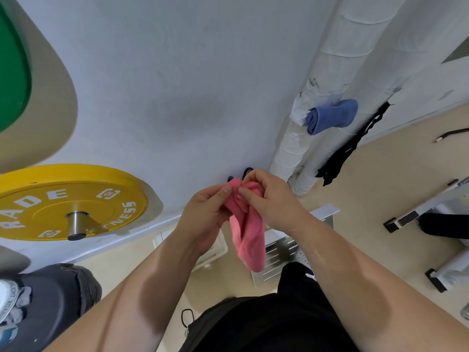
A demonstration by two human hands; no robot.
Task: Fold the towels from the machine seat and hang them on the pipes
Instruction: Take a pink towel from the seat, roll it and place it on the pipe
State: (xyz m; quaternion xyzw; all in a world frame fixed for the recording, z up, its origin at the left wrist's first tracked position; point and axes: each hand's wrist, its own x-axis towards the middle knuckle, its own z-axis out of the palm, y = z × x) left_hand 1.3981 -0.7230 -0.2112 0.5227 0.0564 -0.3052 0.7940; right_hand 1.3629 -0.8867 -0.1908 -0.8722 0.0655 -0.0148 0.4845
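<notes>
1. Floor (380, 174): beige, smooth, meeting a white wall (177, 72).
2. On the floor: a grey slotted metal plate (279, 252) near centre; a white machine frame (444, 273) with black end caps at right; a small black cord loop (187, 318).
3. Pipes (291, 148): two, wrapped white, rising from the floor beside the wall.
4. A rolled blue towel (330, 116) sits lodged across the pipes; a black strap (350, 148) hangs just beside it.

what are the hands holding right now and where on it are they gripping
Both hands hold the pink towel. The left hand and the right hand pinch its bunched top end, thumbs close together, while the rest hangs down loose below them.
</notes>
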